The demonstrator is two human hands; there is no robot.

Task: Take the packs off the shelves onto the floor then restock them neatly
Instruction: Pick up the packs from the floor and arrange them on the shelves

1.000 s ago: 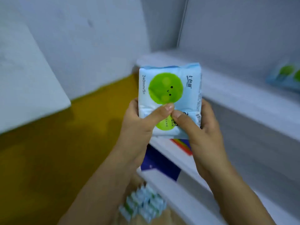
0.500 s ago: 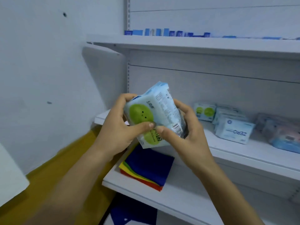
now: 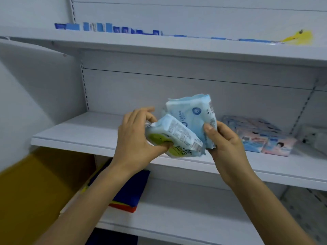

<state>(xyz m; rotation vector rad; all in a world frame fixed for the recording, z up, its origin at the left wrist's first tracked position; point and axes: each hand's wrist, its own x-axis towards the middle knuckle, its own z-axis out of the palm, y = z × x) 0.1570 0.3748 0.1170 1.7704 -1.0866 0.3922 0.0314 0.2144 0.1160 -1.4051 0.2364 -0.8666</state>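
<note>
In the middle of the frame, the left hand [image 3: 134, 138] is gripping a green pack [image 3: 175, 138] and the right hand [image 3: 224, 144] is pinching a blue pack [image 3: 192, 112], just in front of the middle shelf [image 3: 79, 131]. They are looking soft, light and slippery — holding the flat sides seems safest.

— Where can a hand get into the middle shelf [image 3: 79, 133]?
— On its left. Bare board runs from the side wall [image 3: 26, 103] to the middle, under the upper shelf [image 3: 159, 48].
— And the middle?
— Blocked. The left hand [image 3: 136, 137] grips a green-spotted pack [image 3: 177, 137] there, and the right hand [image 3: 228, 147] grips a light blue pack [image 3: 192, 112].
— Right side?
— Pink-and-blue packs [image 3: 261, 140] crowd it.
— The lower shelf [image 3: 194, 218]?
— Folded cloths [image 3: 131, 191] at the left, bare board to their right.
</note>
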